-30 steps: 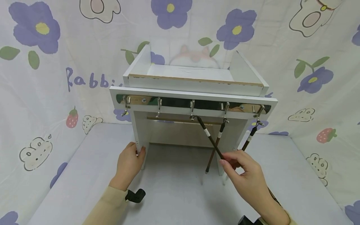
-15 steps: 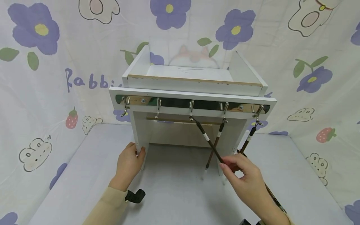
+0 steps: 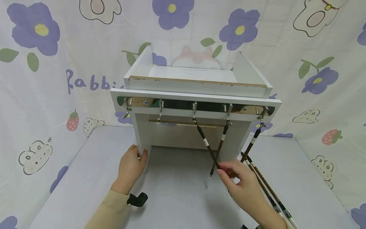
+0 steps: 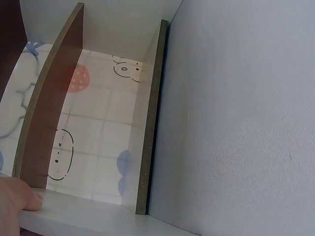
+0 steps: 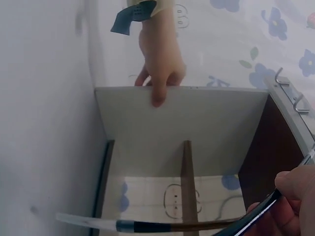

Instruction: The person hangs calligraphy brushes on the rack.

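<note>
In the head view my right hand pinches the lower part of a dark calligraphy brush, whose cord loop hangs on the middle hook. The brush slants down to the right, and its lower end is hidden by the hand. A second calligraphy brush hangs from the hook to the right, a third brush from the rightmost hook. My left hand grips the left side panel of a white wooden stand, thumb on its inner face. In the right wrist view, a brush with white bristles crosses the lower part.
Several metal hooks sit on a shiny strip along the stand's front; the two left hooks hold nothing. More brushes lie on the white table to the right, partly behind my right arm. A patterned cloth hangs behind.
My right hand has shifted left and slightly down, so the pinched brush hangs less slanted. The brushes lying on the table have come into fuller view. My left hand stays put.
</note>
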`<action>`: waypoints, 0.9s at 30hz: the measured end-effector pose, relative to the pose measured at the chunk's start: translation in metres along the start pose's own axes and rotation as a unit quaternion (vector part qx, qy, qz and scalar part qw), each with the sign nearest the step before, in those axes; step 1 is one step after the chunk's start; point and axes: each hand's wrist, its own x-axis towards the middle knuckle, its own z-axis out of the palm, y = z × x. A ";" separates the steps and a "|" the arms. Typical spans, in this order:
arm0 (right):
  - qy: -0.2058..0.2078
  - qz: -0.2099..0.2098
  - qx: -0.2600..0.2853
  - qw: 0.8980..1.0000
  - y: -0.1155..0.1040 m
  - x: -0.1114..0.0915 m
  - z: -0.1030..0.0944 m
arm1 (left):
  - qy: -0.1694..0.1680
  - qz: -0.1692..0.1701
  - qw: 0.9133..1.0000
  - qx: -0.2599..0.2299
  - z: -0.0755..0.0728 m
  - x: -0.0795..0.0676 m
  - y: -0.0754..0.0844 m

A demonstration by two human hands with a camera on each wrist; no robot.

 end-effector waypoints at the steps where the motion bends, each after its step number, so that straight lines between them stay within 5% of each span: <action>1: -0.004 0.001 0.005 1.000 0.000 0.000 0.002 | 0.000 0.000 1.000 0.000 0.000 0.000 0.000; 27: -0.006 -0.012 0.020 1.000 0.006 0.009 0.051 | 0.006 0.009 1.000 -0.003 0.002 0.001 -0.002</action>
